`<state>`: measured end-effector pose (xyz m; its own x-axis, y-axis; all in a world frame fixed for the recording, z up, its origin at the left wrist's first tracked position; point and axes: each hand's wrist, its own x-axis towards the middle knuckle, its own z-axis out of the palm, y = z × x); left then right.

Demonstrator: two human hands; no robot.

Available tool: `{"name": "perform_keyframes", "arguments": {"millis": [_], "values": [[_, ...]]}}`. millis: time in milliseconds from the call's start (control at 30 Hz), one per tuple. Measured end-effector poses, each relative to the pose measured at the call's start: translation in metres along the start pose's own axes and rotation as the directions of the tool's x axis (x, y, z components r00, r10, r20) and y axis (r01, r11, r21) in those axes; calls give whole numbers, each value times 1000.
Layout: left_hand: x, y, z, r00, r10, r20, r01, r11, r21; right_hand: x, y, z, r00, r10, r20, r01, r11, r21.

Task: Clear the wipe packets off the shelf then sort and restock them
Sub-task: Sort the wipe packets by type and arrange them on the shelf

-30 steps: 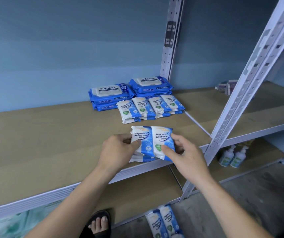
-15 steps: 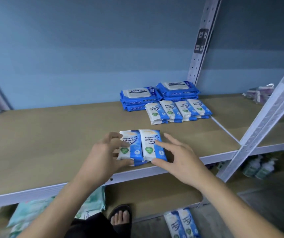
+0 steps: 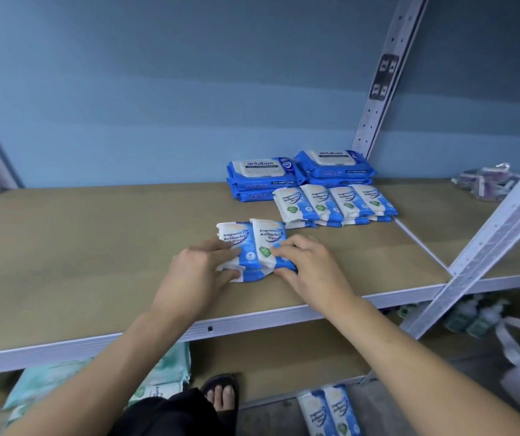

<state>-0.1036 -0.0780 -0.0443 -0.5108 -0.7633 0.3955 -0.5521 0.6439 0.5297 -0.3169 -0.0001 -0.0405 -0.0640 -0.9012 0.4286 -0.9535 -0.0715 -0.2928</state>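
A small stack of white-and-blue antibacterial wipe packets (image 3: 252, 239), two side by side on top, lies on the tan shelf board (image 3: 95, 247) near its front. My left hand (image 3: 202, 272) pinches the stack's left edge, fingers on top and thumb at the lower corner. My right hand (image 3: 310, 267) holds the right edge the same way. Behind them lies a neat row of the same small packets (image 3: 334, 202). Two stacks of larger blue antabax packs (image 3: 265, 179) sit at the back by the wall.
A slanted white upright (image 3: 498, 234) crosses the shelf's right end, with purple items (image 3: 485, 184) beyond it. The lower shelf holds pale green packs (image 3: 164, 372) and pump bottles (image 3: 472, 319). More small packets (image 3: 328, 410) lie on the floor beside a sandalled foot (image 3: 224, 394).
The stack went from the shelf's front edge further onto the board. My fingers, spread half a second ago, now close on its two sides.
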Motion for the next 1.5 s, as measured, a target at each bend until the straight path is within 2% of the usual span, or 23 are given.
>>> {"name": "perform_keyframes", "arguments": {"millis": [133, 267, 500, 733, 867, 967, 1100, 1233, 1500], "values": [[23, -11, 6, 1000, 17, -12, -16, 999, 38, 30, 5, 8, 998, -65, -27, 57, 969, -238], [50, -19, 15, 1000, 31, -5, -30, 997, 76, 53, 12, 9, 995, -46, 83, 74, 926, -370], [83, -29, 30, 1000, -6, -22, 7, 998, 65, 88, 27, 16, 991, 42, 125, 8, 928, -374], [104, -31, 36, 1000, 18, -8, -17, 987, 158, 106, 28, 31, 996, 79, 45, -54, 912, -407], [104, -28, 35, 1000, 11, 25, -16, 975, 223, 105, 27, 31, 991, 111, 74, -75, 921, -382], [102, -22, 29, 991, -51, 126, 5, 941, 338, 102, 22, 21, 973, 163, 161, -96, 928, -359], [93, 0, 17, 955, -107, 276, -21, 906, 423, 80, 15, -2, 928, 225, 297, -82, 901, -426], [72, 31, 10, 953, -69, 294, -93, 860, 501, 45, 12, -30, 915, 268, 302, -110, 885, -452], [22, 113, 17, 921, 127, 368, -304, 825, 477, -37, 7, -87, 898, 344, 276, -199, 874, -443]]}}
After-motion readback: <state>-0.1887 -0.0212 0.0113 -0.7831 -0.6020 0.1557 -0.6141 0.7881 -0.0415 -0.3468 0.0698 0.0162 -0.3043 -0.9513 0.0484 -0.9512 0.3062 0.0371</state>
